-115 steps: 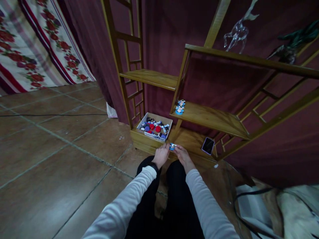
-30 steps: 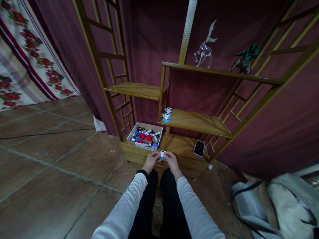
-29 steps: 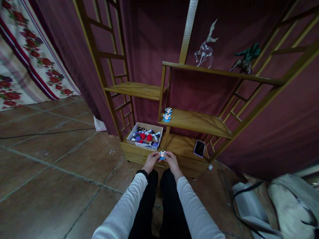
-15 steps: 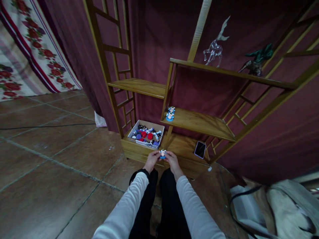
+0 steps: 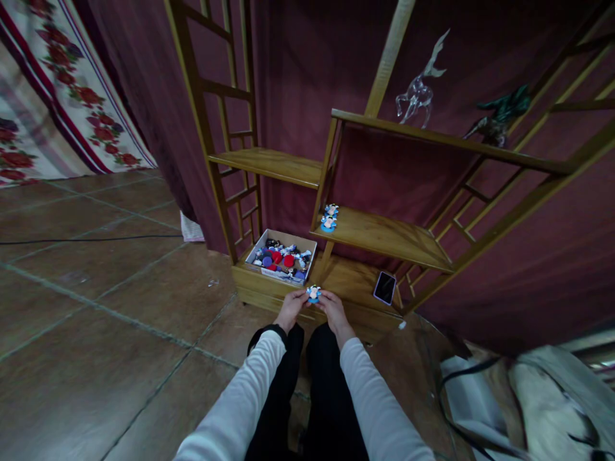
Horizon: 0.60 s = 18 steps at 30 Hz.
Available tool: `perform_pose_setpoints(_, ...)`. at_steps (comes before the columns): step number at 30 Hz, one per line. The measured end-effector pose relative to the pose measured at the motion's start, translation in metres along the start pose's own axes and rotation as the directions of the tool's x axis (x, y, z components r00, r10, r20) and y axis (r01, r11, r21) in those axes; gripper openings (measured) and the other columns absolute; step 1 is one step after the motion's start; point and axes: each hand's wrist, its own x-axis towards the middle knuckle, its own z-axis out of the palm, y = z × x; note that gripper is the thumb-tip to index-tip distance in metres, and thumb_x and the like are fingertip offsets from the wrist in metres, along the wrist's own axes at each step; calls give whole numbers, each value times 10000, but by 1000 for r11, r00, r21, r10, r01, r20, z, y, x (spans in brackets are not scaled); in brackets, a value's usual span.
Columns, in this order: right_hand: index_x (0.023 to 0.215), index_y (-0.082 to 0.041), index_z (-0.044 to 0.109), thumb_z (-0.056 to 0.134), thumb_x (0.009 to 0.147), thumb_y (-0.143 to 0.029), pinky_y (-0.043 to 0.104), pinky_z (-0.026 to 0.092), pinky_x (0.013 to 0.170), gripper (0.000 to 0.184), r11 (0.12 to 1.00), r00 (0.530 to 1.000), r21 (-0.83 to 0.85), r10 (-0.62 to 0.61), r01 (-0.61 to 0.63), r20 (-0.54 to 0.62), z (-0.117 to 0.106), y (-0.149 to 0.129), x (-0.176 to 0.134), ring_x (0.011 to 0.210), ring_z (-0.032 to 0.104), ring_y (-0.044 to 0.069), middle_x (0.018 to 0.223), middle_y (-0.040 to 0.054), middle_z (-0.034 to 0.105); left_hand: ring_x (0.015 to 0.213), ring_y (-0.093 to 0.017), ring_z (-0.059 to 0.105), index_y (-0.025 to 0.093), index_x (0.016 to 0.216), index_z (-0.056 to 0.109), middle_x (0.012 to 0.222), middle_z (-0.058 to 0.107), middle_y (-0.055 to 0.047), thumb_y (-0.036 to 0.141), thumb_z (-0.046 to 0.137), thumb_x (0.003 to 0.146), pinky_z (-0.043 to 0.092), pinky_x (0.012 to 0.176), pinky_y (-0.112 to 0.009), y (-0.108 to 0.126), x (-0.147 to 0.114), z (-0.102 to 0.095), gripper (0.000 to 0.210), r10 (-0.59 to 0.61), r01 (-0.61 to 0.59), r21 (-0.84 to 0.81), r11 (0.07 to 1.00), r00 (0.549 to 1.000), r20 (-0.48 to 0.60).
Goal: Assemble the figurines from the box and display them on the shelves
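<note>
A small blue-and-white figurine [image 5: 314,294] is held between both hands in front of the wooden shelf unit. My left hand [image 5: 291,307] pinches its left side, and my right hand [image 5: 333,307] pinches its right side. Two similar figurines stand one behind the other at the left end of the middle shelf; the front figurine [image 5: 328,223] has a blue base. Just beyond my left hand, a cardboard box [image 5: 254,266] on the lowest board holds several jumbled figurines in red, purple, white and black.
A phone [image 5: 385,287] lies on the lowest board [image 5: 353,282], to the right. On the top shelf stand a clear glass animal figure [image 5: 417,99] and a dark green one [image 5: 500,118]. A pale bag [image 5: 542,397] sits on the floor at right.
Both hands stay nearly in place on the figurine, which appears slightly higher and tilted a little differently. The camera view has shifted slightly.
</note>
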Motion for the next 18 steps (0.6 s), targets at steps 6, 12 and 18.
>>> perform_pose_setpoints(6, 768, -164, 687, 729, 572, -300, 334, 525, 729, 242, 1000, 1000, -6, -15, 15, 18, -1, 0, 1, 768, 644, 185, 797, 45, 699, 738, -159, 623, 121, 782, 729, 760, 705, -81, 249, 764, 574, 468, 677, -250, 2, -2, 1, 247, -16, 16, 8, 1000, 1000, -3)
perform_pose_setpoints(12, 746, -163, 683, 735, 555, -284, 341, 521, 740, 231, 1000, 999, -20, -13, 13, 30, -1, -1, 0, 755, 641, 186, 768, 38, 694, 653, -134, 604, 127, 769, 730, 760, 706, -70, 187, 747, 558, 458, 630, -239, 0, 0, 1, 220, -2, 2, 18, 1000, 1000, -16)
perform_pose_setpoints(18, 754, -168, 686, 747, 548, -292, 331, 518, 751, 248, 1000, 1000, -20, 7, -6, 29, 1, -3, -2, 758, 640, 174, 806, 38, 697, 605, -117, 581, 118, 763, 726, 728, 695, -70, 178, 727, 569, 434, 571, -222, -4, 4, 1, 203, 6, -6, 1, 1000, 999, -53)
